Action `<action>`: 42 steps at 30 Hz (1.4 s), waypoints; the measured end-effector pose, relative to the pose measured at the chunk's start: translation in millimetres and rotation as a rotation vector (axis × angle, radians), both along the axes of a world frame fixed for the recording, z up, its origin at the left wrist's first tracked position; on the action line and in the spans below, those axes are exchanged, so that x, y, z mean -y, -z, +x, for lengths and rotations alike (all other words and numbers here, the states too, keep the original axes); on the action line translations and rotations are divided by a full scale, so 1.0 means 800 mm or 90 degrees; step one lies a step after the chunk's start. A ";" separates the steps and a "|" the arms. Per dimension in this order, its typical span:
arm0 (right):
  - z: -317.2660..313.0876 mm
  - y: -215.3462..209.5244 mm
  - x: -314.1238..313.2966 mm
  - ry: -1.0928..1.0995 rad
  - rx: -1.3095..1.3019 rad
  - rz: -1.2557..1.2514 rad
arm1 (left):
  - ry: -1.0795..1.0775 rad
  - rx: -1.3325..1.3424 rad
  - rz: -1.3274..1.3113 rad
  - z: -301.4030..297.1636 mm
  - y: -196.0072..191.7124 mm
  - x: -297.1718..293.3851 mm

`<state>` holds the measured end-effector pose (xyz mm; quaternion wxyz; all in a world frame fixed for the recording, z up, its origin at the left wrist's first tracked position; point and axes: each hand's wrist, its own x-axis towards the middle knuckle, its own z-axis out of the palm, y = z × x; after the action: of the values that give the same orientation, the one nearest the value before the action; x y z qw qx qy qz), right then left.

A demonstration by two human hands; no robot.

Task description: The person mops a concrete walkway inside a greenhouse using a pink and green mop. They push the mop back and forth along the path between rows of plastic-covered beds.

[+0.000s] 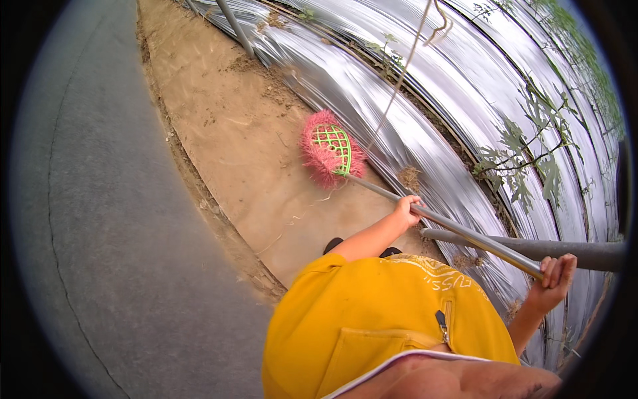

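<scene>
Centrally, both hands clamped a metal broom handle (458, 233): left hand (407, 209) mid-frame, right hand (555, 276) lower right, pink-bristled broom head (330, 154) resting on sandy ground (226, 126).

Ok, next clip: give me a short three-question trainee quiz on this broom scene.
1. True or false: both hands grip the broom handle.
2. Which hand is nearer the broom head? A) left hand B) right hand
3. Fill in: the pink bristles rest where the bare soil path meets the silver ____.

Key: 1 true; 2 A; 3 plastic sheeting, with green plants growing through it.
</scene>
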<state>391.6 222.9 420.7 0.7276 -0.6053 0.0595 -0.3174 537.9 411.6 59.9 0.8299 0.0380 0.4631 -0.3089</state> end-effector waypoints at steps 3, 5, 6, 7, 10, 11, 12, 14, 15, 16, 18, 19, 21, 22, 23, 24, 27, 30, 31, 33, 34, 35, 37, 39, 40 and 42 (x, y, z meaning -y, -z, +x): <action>0.056 0.054 -0.014 -0.010 -0.065 0.069 | -0.047 -0.016 0.086 0.020 0.041 -0.033; 0.083 0.086 -0.016 0.010 -0.112 0.146 | -0.049 -0.037 0.143 0.037 0.060 -0.078; 0.091 0.099 -0.013 0.026 -0.133 0.187 | -0.068 -0.058 0.175 0.046 0.062 -0.093; 0.099 0.110 -0.008 0.013 -0.142 0.223 | -0.078 -0.070 0.193 0.054 0.059 -0.100; 0.100 0.101 0.016 -0.007 -0.134 0.267 | -0.094 -0.129 0.243 0.061 0.026 -0.110; 0.094 0.085 0.024 -0.022 -0.115 0.262 | -0.087 -0.120 0.213 0.061 0.010 -0.103; 0.087 0.065 0.028 -0.029 -0.076 0.235 | -0.090 -0.125 0.184 0.060 -0.006 -0.094; 0.079 0.015 0.030 -0.094 -0.027 0.164 | -0.056 -0.067 0.068 0.061 -0.031 -0.073; 0.080 -0.008 0.024 -0.050 -0.011 0.131 | -0.046 -0.049 0.035 0.065 -0.037 -0.062; 0.085 -0.026 0.014 -0.024 -0.020 0.097 | -0.009 -0.037 0.013 0.073 -0.037 -0.053; 0.105 -0.033 -0.019 -0.031 -0.013 0.081 | 0.015 -0.033 -0.008 0.091 -0.021 -0.051; 0.121 -0.020 -0.039 -0.023 -0.029 0.089 | 0.010 -0.036 -0.020 0.104 -0.005 -0.054; 0.151 0.042 -0.090 0.171 -0.151 0.096 | 0.060 -0.049 0.072 0.123 0.036 -0.095; 0.162 0.066 -0.107 0.117 -0.173 0.110 | 0.040 -0.057 0.096 0.123 0.054 -0.123; 0.166 0.084 -0.117 0.076 -0.176 0.151 | 0.031 -0.079 0.144 0.126 0.067 -0.148; 0.166 0.096 -0.119 0.078 -0.170 0.182 | 0.024 -0.086 0.175 0.131 0.073 -0.164; 0.145 0.090 -0.098 0.092 -0.159 0.260 | -0.041 -0.108 0.231 0.143 0.051 -0.170; 0.116 0.048 -0.070 0.061 -0.077 0.231 | -0.059 -0.109 0.204 0.128 -0.003 -0.139; 0.107 0.026 -0.062 0.049 -0.064 0.202 | -0.028 -0.079 0.166 0.123 -0.018 -0.124; 0.100 -0.012 -0.054 0.048 -0.041 0.148 | 0.007 -0.058 0.108 0.113 -0.033 -0.093; 0.103 -0.021 -0.054 0.053 -0.042 0.135 | 0.031 -0.032 0.077 0.109 -0.033 -0.083; 0.107 -0.024 -0.059 0.022 -0.001 0.131 | 0.048 -0.006 0.040 0.107 -0.026 -0.078; 0.128 -0.002 -0.072 0.183 -0.059 0.190 | 0.045 -0.048 0.070 0.115 0.002 -0.091; 0.153 0.058 -0.097 0.163 -0.106 0.193 | 0.047 -0.084 0.116 0.122 0.033 -0.119; 0.158 0.079 -0.108 0.104 -0.128 0.191 | 0.028 -0.094 0.184 0.128 0.047 -0.143; 0.161 0.101 -0.115 0.104 -0.125 0.214 | 0.015 -0.074 0.215 0.141 0.056 -0.180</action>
<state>520.2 315.2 340.2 0.7809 -0.4963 0.2310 -0.3007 650.4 555.2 14.7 0.7800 0.1643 0.5548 -0.2384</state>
